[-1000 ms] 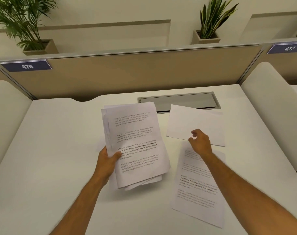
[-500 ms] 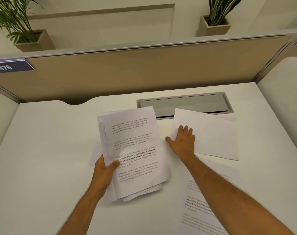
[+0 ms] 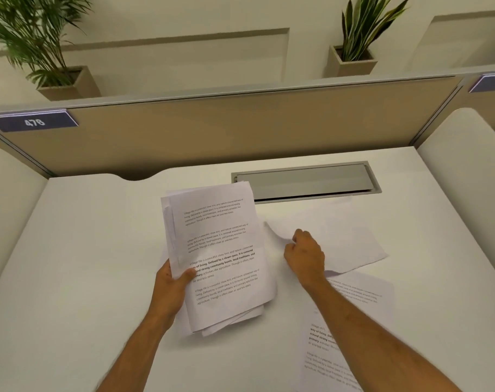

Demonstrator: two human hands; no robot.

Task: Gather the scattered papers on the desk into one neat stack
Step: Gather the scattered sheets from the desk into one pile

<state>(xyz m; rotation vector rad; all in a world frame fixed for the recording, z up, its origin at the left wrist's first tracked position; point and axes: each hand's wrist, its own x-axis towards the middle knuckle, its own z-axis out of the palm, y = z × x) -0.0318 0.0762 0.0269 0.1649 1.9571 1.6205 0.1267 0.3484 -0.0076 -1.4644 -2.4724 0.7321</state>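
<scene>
My left hand (image 3: 173, 282) grips a loose stack of printed papers (image 3: 218, 250) by its left edge, holding it just above the white desk (image 3: 79, 264). To the right lies a blank white sheet (image 3: 345, 233) below the desk's cable flap. My right hand (image 3: 304, 254) is closed on that sheet's left edge, which is crumpled and lifted. A printed sheet (image 3: 353, 315) lies flat near the front right, partly hidden under my right forearm.
A grey cable flap (image 3: 305, 181) is set into the desk at the back. A beige partition (image 3: 240, 128) with a number plate (image 3: 33, 121) closes the rear. White curved side panels (image 3: 466, 176) flank the desk. Two potted plants (image 3: 353, 49) stand behind.
My right hand went from lying flat on the blank sheet to pinching its left edge and lifting it. The stack in my left hand stayed put.
</scene>
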